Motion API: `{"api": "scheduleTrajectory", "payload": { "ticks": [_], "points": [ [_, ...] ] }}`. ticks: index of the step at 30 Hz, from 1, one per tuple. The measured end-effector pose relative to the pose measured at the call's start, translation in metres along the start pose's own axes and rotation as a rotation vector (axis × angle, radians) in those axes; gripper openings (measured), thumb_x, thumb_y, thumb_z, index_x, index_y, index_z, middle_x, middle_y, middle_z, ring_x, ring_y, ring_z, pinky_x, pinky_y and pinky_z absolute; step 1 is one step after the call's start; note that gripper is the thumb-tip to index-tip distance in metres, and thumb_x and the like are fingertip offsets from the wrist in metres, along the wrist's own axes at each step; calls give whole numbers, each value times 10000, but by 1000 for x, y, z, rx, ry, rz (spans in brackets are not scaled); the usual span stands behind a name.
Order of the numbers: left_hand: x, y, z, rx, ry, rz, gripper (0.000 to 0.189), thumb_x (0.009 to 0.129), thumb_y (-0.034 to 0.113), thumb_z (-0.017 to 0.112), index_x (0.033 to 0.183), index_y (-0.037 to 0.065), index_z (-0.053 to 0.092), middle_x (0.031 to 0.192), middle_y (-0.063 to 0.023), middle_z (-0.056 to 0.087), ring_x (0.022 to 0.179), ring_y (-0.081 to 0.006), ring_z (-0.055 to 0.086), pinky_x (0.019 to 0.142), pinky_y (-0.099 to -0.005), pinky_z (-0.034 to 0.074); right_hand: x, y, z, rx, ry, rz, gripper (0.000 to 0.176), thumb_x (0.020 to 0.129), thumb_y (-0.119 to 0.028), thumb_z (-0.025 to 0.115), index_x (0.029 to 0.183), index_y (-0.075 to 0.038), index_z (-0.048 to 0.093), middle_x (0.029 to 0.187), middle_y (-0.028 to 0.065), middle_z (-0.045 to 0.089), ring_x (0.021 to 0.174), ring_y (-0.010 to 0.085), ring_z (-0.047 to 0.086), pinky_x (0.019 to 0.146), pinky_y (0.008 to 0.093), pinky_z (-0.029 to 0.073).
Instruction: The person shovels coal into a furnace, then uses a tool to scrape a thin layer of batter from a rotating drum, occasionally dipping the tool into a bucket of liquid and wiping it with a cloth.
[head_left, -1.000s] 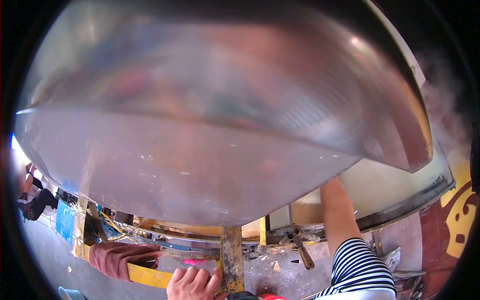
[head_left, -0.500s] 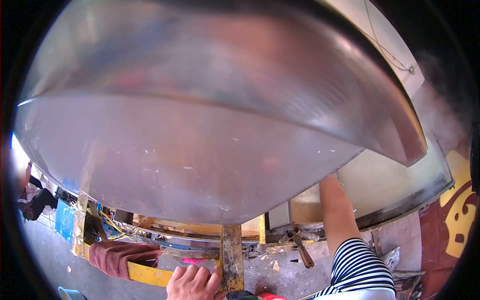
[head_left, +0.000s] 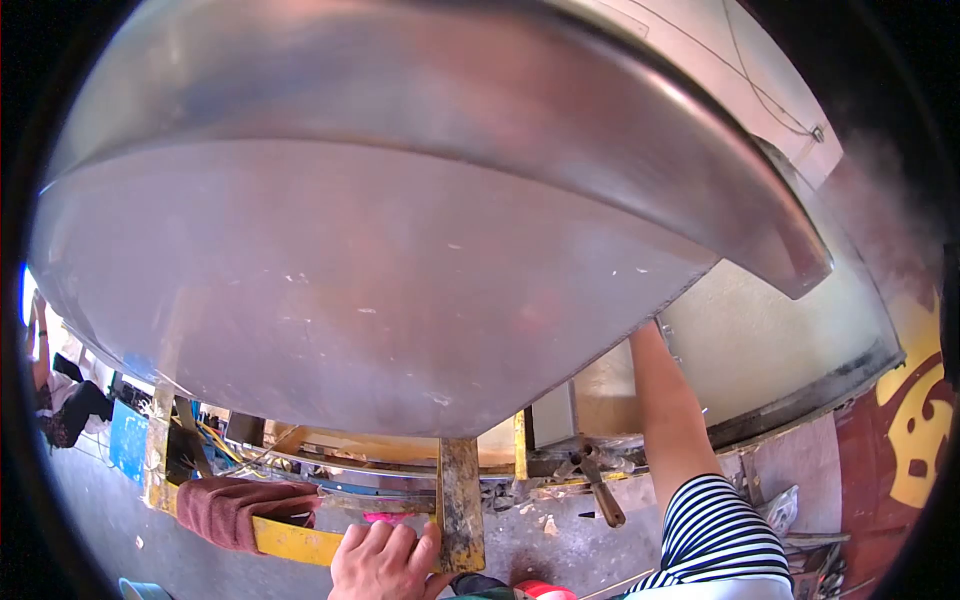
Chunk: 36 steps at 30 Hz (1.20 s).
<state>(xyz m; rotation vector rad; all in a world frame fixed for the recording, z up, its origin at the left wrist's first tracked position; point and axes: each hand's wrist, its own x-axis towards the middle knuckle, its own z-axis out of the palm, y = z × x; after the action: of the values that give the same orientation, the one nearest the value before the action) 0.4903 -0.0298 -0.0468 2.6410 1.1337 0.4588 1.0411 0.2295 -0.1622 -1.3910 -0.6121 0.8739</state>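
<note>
At the bottom, my left hand has its fingers wrapped over the end of a yellow metal bar, beside an upright worn metal post. A brown cloth hangs over the same bar. My right arm, in a striped sleeve, reaches up under the edge of a large shiny metal hood, which hides my right hand. Below that edge lies a pale, wet-looking surface in a dark-rimmed vat. A wooden-handled tool stands left of my right forearm.
At the far left another person is partly visible near a blue panel. Steam rises at the right, by a red wall with a yellow pattern. A light blue bucket sits at the lower left.
The hood's lower right edge has shifted up and left in view, showing more of the pale surface. My left hand keeps its place on the bar.
</note>
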Motion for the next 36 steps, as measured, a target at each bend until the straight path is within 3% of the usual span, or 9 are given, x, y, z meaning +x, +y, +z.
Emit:
{"api": "scheduleTrajectory", "payload": {
  "ticks": [2,6,9,11,15,16,24,33,36],
  "points": [
    [4,3,0,104,13,35,513,627,458,713,993,123,582,741,-7,504,702,-185,501,650,-344,362,15,11,-5,25,-18,30,290,861,-50,422,1141,-5,485,632,71,511,455,126,455,363,244,372],
    [3,3,0,107,44,53,508,625,459,715,989,128,587,728,4,507,686,-174,503,643,-338,364,0,10,6,65,92,46,364,861,-42,438,1221,-2,408,694,92,528,478,126,470,363,244,370],
    [3,5,-3,115,7,42,510,620,460,717,987,131,588,730,5,511,695,-175,509,646,-339,366,-18,0,13,193,-16,42,406,865,-41,444,1262,-10,369,740,104,536,495,121,474,368,239,374],
    [3,4,-1,102,41,49,506,612,458,722,977,132,590,736,0,511,701,-183,513,654,-344,369,-27,-8,17,-46,-67,81,401,868,-40,437,1264,-8,380,728,102,534,492,116,471,372,231,373],
    [2,7,-2,109,80,84,506,603,452,728,970,131,591,732,-12,498,703,-198,513,662,-351,371,-42,-10,24,-32,-97,62,376,880,-53,431,1252,-5,404,711,90,532,483,103,465,367,231,370],
    [2,9,-4,125,64,70,506,601,453,731,963,128,593,730,-18,494,703,-203,512,664,-355,372,-51,-11,26,-20,-49,31,239,866,-83,495,1101,-44,496,708,61,513,497,95,457,383,213,356],
    [-4,12,0,154,104,86,495,626,464,726,944,108,592,729,-38,490,705,-221,515,658,-361,371,-135,-45,23,-277,-2,23,442,840,-71,527,1275,-60,448,677,34,534,490,81,459,403,226,367],
    [-12,0,-2,52,106,127,451,679,416,701,953,85,565,792,-53,529,775,-224,536,698,-365,379,-269,-64,-2,-369,67,1,458,818,-77,557,1270,-78,482,665,34,543,494,90,465,412,244,366],
    [-14,-1,-6,7,97,134,504,679,388,697,1039,61,569,917,-85,563,878,-243,543,766,-377,393,-311,-66,-5,-369,82,-47,453,811,-77,564,1259,-56,493,652,33,543,477,90,469,413,244,370]
  ]
}}
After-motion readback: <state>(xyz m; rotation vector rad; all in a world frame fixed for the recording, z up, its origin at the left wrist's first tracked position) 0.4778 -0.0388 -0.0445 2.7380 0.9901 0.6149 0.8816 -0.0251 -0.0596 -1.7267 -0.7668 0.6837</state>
